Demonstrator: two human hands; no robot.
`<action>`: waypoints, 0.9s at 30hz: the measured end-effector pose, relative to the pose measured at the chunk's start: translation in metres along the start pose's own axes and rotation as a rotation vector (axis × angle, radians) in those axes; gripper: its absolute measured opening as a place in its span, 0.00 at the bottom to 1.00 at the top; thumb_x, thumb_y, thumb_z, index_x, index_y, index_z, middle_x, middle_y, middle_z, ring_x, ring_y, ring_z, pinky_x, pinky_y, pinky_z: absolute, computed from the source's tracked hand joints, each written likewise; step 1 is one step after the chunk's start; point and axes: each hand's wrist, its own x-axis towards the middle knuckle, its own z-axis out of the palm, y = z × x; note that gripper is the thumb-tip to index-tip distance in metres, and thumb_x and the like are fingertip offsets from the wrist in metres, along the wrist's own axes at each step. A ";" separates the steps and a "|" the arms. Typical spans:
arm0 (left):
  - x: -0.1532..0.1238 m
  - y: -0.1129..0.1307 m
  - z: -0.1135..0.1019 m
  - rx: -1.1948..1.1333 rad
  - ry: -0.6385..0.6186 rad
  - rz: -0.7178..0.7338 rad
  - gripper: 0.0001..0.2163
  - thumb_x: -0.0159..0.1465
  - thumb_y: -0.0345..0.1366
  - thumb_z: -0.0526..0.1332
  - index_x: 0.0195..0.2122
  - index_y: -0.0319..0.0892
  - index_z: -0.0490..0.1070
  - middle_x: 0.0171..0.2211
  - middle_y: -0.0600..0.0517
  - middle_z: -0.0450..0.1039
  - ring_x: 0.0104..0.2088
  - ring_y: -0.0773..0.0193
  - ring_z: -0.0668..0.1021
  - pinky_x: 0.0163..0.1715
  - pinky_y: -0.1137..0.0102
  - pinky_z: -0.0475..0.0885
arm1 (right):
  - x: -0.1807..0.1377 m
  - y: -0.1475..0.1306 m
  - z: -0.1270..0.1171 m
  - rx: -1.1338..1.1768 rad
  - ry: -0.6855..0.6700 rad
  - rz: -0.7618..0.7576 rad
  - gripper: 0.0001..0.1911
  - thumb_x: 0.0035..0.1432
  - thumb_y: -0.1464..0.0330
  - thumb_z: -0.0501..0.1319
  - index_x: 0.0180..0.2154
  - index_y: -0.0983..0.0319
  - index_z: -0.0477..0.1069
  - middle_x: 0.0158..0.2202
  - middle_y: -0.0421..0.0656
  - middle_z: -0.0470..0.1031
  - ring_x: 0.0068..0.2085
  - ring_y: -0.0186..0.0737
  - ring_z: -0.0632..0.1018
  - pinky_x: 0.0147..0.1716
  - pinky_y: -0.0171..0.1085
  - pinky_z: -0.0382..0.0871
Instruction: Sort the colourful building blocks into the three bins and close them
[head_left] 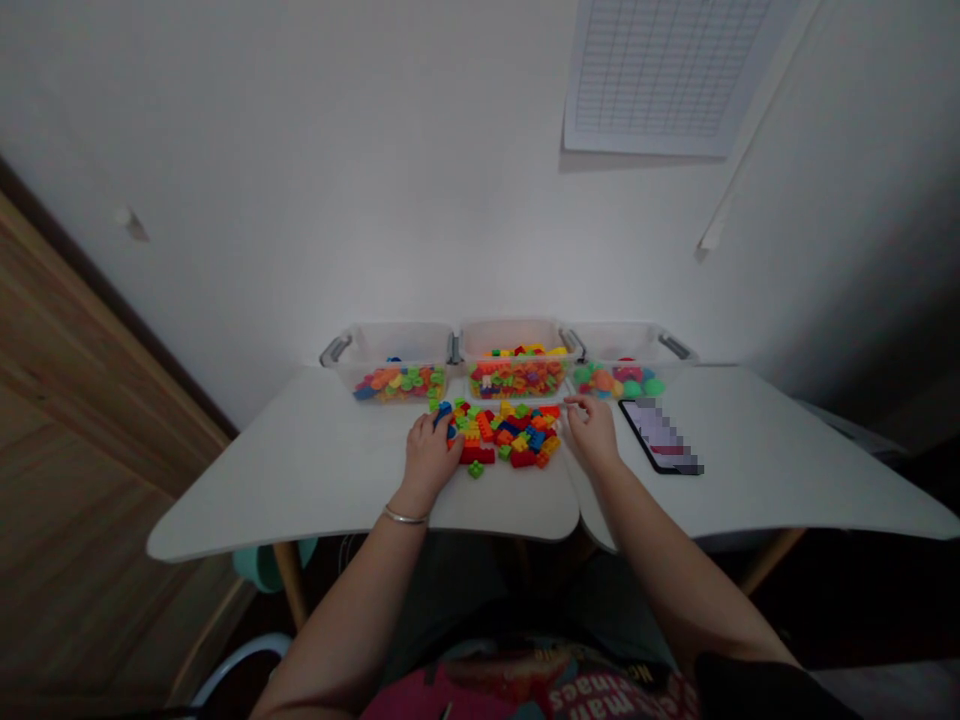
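A heap of small coloured building bricks [507, 434] lies on the white table [315, 470] in front of me. My left hand [430, 452] rests at the heap's left edge, fingers curled over a blue brick [444, 411]. My right hand [592, 432] sits at the heap's right edge with the fingers bent and pinched together near the bricks; what they hold, if anything, is hidden. A lone green brick [475, 469] lies just in front of the heap. A thin bracelet [404, 517] circles my left wrist.
Three clear plastic bins stand in a row at the table's back against the wall: left bin [390, 345], middle bin [510, 340] and right bin [637, 345], each holding coloured pieces. A phone [661, 436] lies right of my right hand. A wooden door stands at left.
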 end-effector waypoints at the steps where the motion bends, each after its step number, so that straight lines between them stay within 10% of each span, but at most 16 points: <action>1: 0.000 0.000 0.000 -0.004 0.003 -0.003 0.20 0.63 0.41 0.57 0.54 0.39 0.71 0.55 0.39 0.70 0.57 0.48 0.69 0.60 0.54 0.63 | -0.005 0.004 0.000 -0.019 -0.038 0.015 0.14 0.53 0.65 0.54 0.35 0.60 0.76 0.38 0.47 0.79 0.44 0.48 0.74 0.50 0.48 0.66; 27: 0.000 0.000 0.000 -0.005 0.001 -0.005 0.21 0.63 0.41 0.56 0.54 0.38 0.70 0.56 0.39 0.70 0.57 0.48 0.69 0.60 0.55 0.63 | -0.030 0.026 0.004 -0.179 -0.171 0.000 0.13 0.51 0.61 0.61 0.38 0.59 0.77 0.37 0.47 0.80 0.42 0.50 0.77 0.47 0.48 0.69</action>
